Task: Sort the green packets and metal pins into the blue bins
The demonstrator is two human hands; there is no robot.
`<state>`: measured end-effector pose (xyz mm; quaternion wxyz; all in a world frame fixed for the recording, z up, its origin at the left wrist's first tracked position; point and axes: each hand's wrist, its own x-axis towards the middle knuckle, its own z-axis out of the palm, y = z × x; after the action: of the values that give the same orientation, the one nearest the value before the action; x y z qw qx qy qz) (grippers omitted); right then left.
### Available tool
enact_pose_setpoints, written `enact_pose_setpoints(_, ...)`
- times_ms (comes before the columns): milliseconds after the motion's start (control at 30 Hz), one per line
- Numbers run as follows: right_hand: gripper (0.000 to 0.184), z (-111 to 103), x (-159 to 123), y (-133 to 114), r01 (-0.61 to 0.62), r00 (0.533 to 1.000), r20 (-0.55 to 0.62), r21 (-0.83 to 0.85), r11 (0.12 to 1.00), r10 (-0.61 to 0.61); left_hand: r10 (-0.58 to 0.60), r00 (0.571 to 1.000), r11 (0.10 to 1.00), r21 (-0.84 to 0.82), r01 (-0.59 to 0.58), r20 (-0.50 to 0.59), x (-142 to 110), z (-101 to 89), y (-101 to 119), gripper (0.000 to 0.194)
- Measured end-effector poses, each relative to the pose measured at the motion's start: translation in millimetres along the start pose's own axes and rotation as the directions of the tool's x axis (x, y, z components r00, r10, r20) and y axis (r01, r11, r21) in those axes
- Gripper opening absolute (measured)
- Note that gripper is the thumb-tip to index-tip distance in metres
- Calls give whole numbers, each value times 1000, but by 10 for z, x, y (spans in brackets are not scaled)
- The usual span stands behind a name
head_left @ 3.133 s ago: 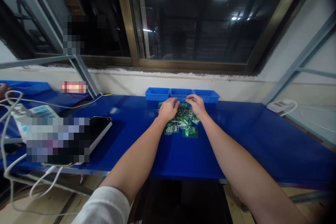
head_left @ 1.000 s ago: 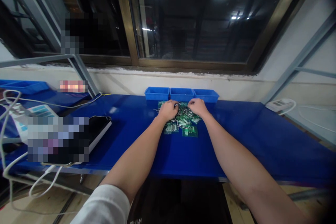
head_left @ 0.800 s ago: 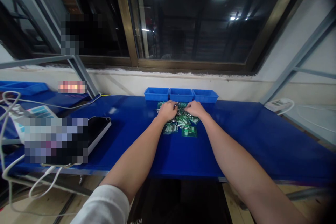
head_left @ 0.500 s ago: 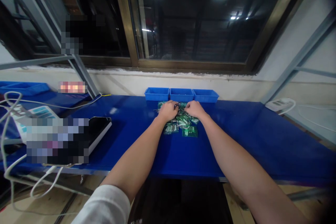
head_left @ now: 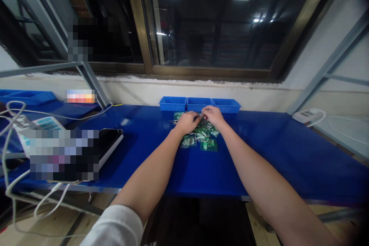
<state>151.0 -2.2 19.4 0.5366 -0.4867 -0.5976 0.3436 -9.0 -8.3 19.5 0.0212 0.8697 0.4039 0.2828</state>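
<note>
A heap of small clear-and-green packets (head_left: 203, 135) lies on the blue tabletop, with thin metal pieces like pins or screws among them. My left hand (head_left: 187, 122) rests at the heap's left side, its fingers curled inward and bunched. Close by on the right, my right hand (head_left: 212, 116) is raised slightly over the far part of the heap, thumb and fingers pinched together. The fingertips of both hands nearly meet. Whatever they hold is too small and too covered to name. One packet (head_left: 209, 145) sits at the near edge of the heap.
Three blue bins (head_left: 201, 103) stand in a row behind the heap, against the wall. To the left are a dark flat device (head_left: 111, 136) with white cables and a blue-and-white sheet. A white power strip (head_left: 307, 115) lies at the right by a metal frame.
My right hand has risen a little and shifted left, so its fingertips come closer to my left hand. The left hand has turned slightly inward. The heap looks much the same.
</note>
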Motion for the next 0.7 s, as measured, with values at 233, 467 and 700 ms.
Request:
enact_pose_setpoints(233,11,-33,-5,6,-35,999,-18,-58,998,34,-78,992,996,36,82,-103,15,-5,-14,24)
enact_pose_setpoints(467,21,-34,-15,5,86,996,-11,-16,996,-87,-146,984,982,108,156,-98,9,-22,-26,23)
enact_pose_setpoints(700,20,-71,10,24,59,995,-84,42,997,-56,-135,982,990,27,139,-131,16,24,-68,27)
